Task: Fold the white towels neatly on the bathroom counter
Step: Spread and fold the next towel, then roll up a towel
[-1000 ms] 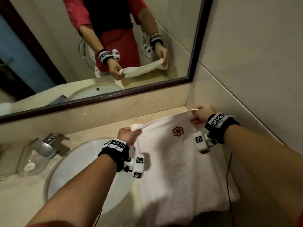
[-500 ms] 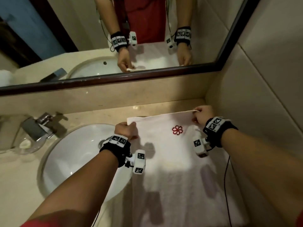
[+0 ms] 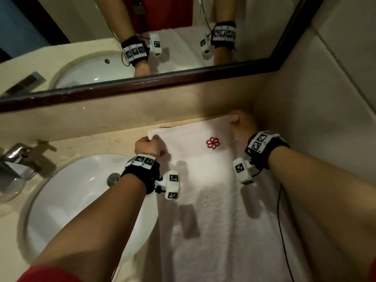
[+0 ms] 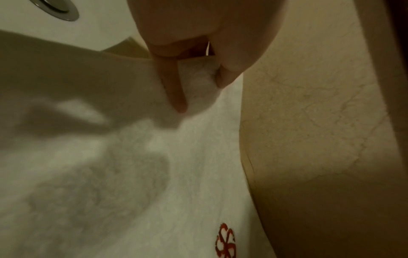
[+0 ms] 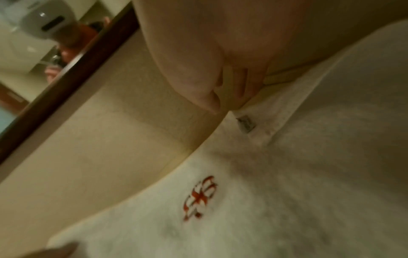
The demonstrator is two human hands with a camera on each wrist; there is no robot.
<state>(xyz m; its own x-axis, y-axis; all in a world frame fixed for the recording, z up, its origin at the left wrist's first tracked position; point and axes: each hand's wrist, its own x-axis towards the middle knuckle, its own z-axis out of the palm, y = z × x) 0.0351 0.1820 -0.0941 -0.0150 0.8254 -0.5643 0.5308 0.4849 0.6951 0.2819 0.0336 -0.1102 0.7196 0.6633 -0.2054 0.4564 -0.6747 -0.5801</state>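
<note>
A white towel (image 3: 213, 190) with a red flower emblem (image 3: 212, 142) lies spread flat on the beige counter, its far edge close to the backsplash. My left hand (image 3: 151, 145) pinches the far left corner, fingers curled around the cloth (image 4: 198, 82). At the far right corner, by the side wall, my right hand (image 3: 239, 124) grips the towel (image 5: 253, 200) between thumb and fingers (image 5: 238, 87). The emblem (image 5: 199, 197) sits between the two hands. The towel's near end runs out of view below.
A white sink basin (image 3: 77, 200) with a metal drain (image 3: 113, 178) lies left of the towel, which overlaps its rim. A chrome tap (image 3: 16, 159) stands at far left. The dark-framed mirror (image 3: 142, 84) and tiled side wall (image 3: 325, 98) close off the corner.
Both hands have lowered the towel's far edge from mid-air onto the counter and pushed it toward the backsplash. The cloth now lies flat and stretched. Both hands keep their hold.
</note>
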